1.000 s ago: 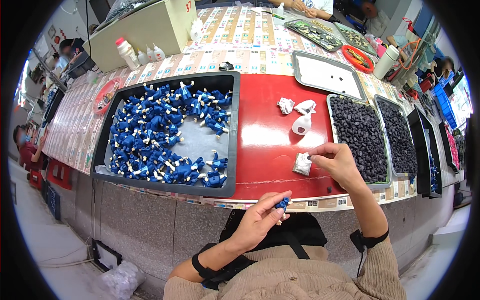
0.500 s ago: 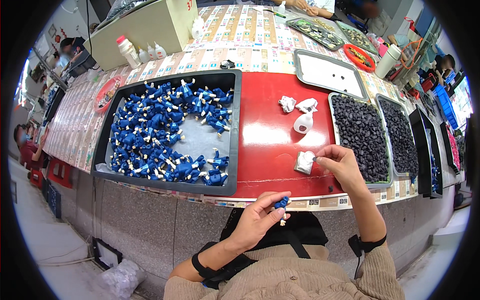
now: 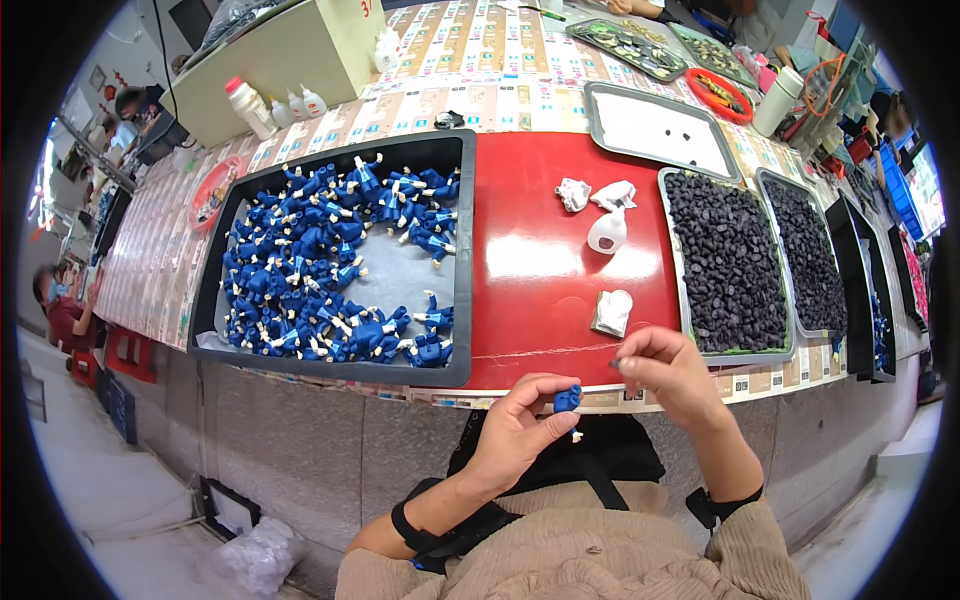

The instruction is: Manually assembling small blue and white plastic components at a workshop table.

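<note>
My left hand (image 3: pixel 508 432) is closed around a small blue figurine body (image 3: pixel 567 401) with pale hands, held just off the table's front edge. To its right, my right hand (image 3: pixel 668 372) pinches a small dark piece (image 3: pixel 616 363) between thumb and fingertips. A short gap separates that piece from the figurine. Beyond my right hand, a small block with a white top (image 3: pixel 612 313) lies on a red board (image 3: pixel 530 300). A white squeeze bottle (image 3: pixel 607 233) and two crumpled white tissues (image 3: pixel 573 194) are farther back on the board.
At left is a black tray (image 3: pixel 463 270) heaped with blue figurine bodies. Two trays of small black pieces (image 3: pixel 730 270) stand at right. Behind the board, a grey tray (image 3: pixel 655 125) holds a few dark bits. Bottles (image 3: pixel 250 108) stand by a box; other people sit farther off.
My right hand has come away from the white-topped block, toward me and nearer my left hand, carrying the dark piece. The figurine has turned slightly in my left hand.
</note>
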The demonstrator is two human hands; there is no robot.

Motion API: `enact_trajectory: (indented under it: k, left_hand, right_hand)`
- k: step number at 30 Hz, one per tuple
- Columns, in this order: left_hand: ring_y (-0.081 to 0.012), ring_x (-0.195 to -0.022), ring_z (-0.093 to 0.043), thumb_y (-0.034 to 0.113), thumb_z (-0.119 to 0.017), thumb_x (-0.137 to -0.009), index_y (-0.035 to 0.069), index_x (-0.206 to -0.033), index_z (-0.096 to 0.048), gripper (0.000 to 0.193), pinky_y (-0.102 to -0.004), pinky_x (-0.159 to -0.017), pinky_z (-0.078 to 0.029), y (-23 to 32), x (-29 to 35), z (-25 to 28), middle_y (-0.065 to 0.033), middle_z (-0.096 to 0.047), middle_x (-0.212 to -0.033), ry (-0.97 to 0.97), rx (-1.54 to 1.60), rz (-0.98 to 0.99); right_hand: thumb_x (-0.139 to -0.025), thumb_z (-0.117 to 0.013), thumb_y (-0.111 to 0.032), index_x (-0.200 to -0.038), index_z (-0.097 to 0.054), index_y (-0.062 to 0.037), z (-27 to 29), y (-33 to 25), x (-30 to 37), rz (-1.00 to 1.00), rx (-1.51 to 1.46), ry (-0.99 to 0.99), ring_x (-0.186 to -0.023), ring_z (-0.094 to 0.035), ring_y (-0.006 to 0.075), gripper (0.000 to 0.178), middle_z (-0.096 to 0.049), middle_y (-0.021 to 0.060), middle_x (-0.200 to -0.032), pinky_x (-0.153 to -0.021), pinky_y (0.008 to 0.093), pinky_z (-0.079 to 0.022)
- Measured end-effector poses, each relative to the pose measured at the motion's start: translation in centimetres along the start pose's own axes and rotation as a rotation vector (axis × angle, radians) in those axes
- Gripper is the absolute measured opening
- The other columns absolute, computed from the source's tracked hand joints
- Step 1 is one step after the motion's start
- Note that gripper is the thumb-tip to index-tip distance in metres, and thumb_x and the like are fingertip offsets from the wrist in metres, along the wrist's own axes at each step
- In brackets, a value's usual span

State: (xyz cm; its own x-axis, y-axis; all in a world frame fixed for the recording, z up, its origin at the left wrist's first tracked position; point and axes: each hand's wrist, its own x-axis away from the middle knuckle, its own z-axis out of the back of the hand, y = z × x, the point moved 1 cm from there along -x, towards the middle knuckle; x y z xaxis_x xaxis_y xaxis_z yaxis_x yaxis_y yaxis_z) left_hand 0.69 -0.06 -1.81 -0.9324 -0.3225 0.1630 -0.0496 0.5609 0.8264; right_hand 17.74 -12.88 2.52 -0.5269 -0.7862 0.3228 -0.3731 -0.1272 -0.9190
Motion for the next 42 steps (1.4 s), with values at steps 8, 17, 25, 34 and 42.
enact_trajectory:
  k: [8, 17, 25, 34, 42]
  left_hand:
    - [-0.0164, -0.104, -0.057, -0.002, -0.067, -0.081, 0.002, -0.115, -0.058, 0.035, -0.0305, -0.091, -0.049, 0.2, -0.2, -0.4, -0.0054, -0.050, -0.115, 0.009, -0.056, -0.069]
    - [-0.0149, -0.103, -0.056, -0.001, -0.068, -0.081, 0.002, -0.115, -0.058, 0.035, -0.0285, -0.089, -0.049, 0.3, -0.3, -0.5, -0.0051, -0.050, -0.115, 0.000, -0.078, -0.069]
    - [-0.0141, -0.101, -0.056, 0.003, -0.068, -0.083, 0.001, -0.117, -0.060, 0.035, -0.0276, -0.089, -0.048, 0.4, -0.2, -0.5, -0.0048, -0.050, -0.110, -0.015, -0.159, -0.063]
    - [-0.0104, -0.082, -0.057, -0.002, -0.071, -0.078, 0.003, -0.111, -0.065, 0.033, -0.0222, -0.066, -0.051, 0.9, 0.0, -0.3, -0.0038, -0.051, -0.099, -0.039, -0.425, -0.168]
    - [-0.0100, -0.078, -0.056, 0.000, -0.073, -0.075, 0.005, -0.107, -0.068, 0.033, -0.0219, -0.063, -0.047, 1.4, 0.0, 0.0, -0.0032, -0.054, -0.092, 0.001, -0.511, -0.144]
  right_hand:
    - [-0.083, -0.066, -0.004, -0.093, -0.061, 0.0008, -2.3, 0.9, 1.3, -0.077, -0.196, -0.111, -0.068, -0.058, 0.0104, 0.012, -0.061, 0.0041, -0.077, -0.060, 0.0242, -0.049]
    - [-0.083, -0.065, -0.003, -0.092, -0.062, 0.0019, -2.2, 1.7, 1.4, -0.118, -0.187, -0.093, -0.067, -0.059, 0.0113, 0.011, -0.061, 0.0049, -0.077, -0.060, 0.0247, -0.049]
    - [-0.084, -0.065, -0.004, -0.093, -0.063, -0.0005, -1.6, 2.3, 1.3, -0.177, -0.219, -0.147, -0.068, -0.058, 0.0095, 0.010, -0.061, 0.0031, -0.080, -0.060, 0.0233, -0.050]
    - [-0.084, -0.064, -0.001, -0.087, -0.060, 0.0004, -1.3, 3.6, 1.6, -0.307, -0.416, -0.190, -0.066, -0.062, 0.0152, 0.005, -0.061, 0.0075, -0.080, -0.060, 0.0267, -0.054]
    - [-0.085, -0.063, -0.001, -0.088, -0.061, 0.0009, -1.7, 4.2, 1.4, -0.338, -0.492, -0.217, -0.070, -0.063, 0.0154, 0.004, -0.062, 0.0084, -0.084, -0.065, 0.0287, -0.057]
